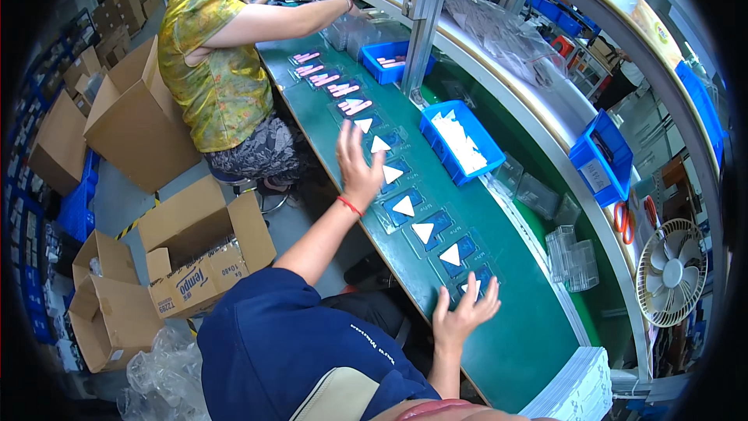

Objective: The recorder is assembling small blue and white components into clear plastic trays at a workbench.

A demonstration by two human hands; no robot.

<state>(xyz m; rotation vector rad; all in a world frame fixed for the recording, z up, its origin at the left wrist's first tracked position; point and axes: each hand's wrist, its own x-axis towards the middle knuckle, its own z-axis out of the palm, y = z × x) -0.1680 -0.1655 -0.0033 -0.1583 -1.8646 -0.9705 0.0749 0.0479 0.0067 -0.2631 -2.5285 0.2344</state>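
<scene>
Both the left hand (pixel 358 164) and right hand (pixel 462 316) hover spread and empty over clear trays (pixel 413 208) on the green surface (pixel 514 343), which look light, thin, flexible, best lifted by their edges

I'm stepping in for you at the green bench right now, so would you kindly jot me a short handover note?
Left hand: open, empty, fingers spread above the upper trays.
Right hand: open, empty, resting on the nearest clear tray.
Things: a row of clear trays runs along the green bench; most hold a white triangle. Farther trays near a co-worker hold pink pieces. A blue bin holds white pieces.
Done: triangles laid in the row.
Left: nearest tray is hidden under the hand.
</scene>
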